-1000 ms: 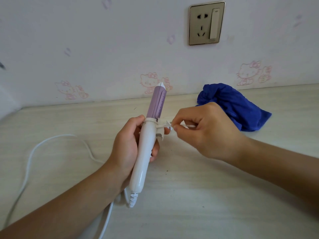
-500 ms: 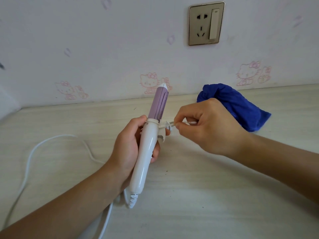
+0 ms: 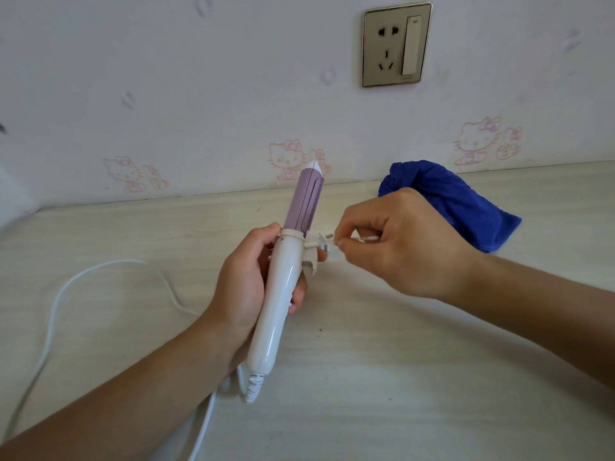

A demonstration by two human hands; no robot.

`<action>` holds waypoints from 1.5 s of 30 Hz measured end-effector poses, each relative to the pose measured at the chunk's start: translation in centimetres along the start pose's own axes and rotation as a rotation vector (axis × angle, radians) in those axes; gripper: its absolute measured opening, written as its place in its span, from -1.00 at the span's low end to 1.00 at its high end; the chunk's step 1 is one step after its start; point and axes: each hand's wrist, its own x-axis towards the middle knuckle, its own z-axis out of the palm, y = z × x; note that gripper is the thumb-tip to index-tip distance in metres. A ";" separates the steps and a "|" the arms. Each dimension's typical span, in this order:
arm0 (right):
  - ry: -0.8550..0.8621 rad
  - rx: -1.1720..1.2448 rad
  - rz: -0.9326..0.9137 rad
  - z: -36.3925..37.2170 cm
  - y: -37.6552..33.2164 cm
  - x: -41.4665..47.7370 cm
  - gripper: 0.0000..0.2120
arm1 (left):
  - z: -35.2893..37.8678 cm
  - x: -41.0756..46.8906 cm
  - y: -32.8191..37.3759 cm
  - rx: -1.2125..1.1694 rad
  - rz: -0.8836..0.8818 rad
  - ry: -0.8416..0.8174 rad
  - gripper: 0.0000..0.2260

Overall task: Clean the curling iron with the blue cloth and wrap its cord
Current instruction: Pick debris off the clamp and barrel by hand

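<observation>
My left hand [image 3: 246, 281] grips the white handle of the curling iron [image 3: 283, 294] and holds it upright above the table, with its purple barrel [image 3: 304, 201] pointing up and away. My right hand [image 3: 399, 244] pinches a small white piece [image 3: 324, 239] that sticks out beside the iron's collar; what that piece is I cannot tell. The white cord [image 3: 66, 287] leaves the handle's lower end and loops over the table to the left. The blue cloth [image 3: 466, 207] lies crumpled on the table behind my right hand, untouched.
The pale wooden table [image 3: 366, 377] meets a white wall with pink cat prints. A wall socket with a switch [image 3: 396, 44] sits above the cloth. Part of the cord runs under my left forearm and off the bottom edge.
The iron has tipped slightly to the right and my right hand has shifted a little right and up, still pinching beside the collar. Cloth and cord have not moved.
</observation>
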 end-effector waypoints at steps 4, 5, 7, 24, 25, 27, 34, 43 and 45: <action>-0.010 0.000 -0.016 0.1 -0.1 0.0 -0.83 | 0.3 -0.2 0.4 0.013 0.007 0.013 -0.53; 0.002 0.001 -0.003 0.1 0.0 -0.1 -0.82 | 0.3 -0.2 0.3 0.007 0.004 0.014 -0.50; -0.020 0.004 -0.019 0.2 0.0 -0.2 -0.83 | 0.0 -0.1 0.2 0.004 0.008 0.016 -0.52; 0.041 0.083 -0.060 1.5 0.5 -0.9 -0.86 | 0.1 0.0 0.2 -0.005 -0.009 -0.006 -0.62; 0.065 0.091 -0.044 1.5 0.6 -0.8 -0.85 | 0.2 -0.1 0.3 0.001 -0.011 -0.010 -0.61; 0.102 0.096 -0.022 1.5 0.8 -0.8 -0.84 | 0.3 -0.1 0.3 0.011 -0.011 -0.012 -0.59; 0.108 0.071 -0.012 1.8 0.8 -0.9 -0.86 | 0.5 -0.2 0.5 -0.019 -0.025 -0.002 -0.61; 0.088 0.094 -0.049 1.8 0.4 -1.0 -0.86 | 0.8 -0.2 2.3 0.016 -0.054 0.011 -0.60; 0.057 0.095 -0.081 2.1 -0.2 -1.4 -0.86 | 1.0 -0.4 2.3 0.003 -0.043 0.028 -0.58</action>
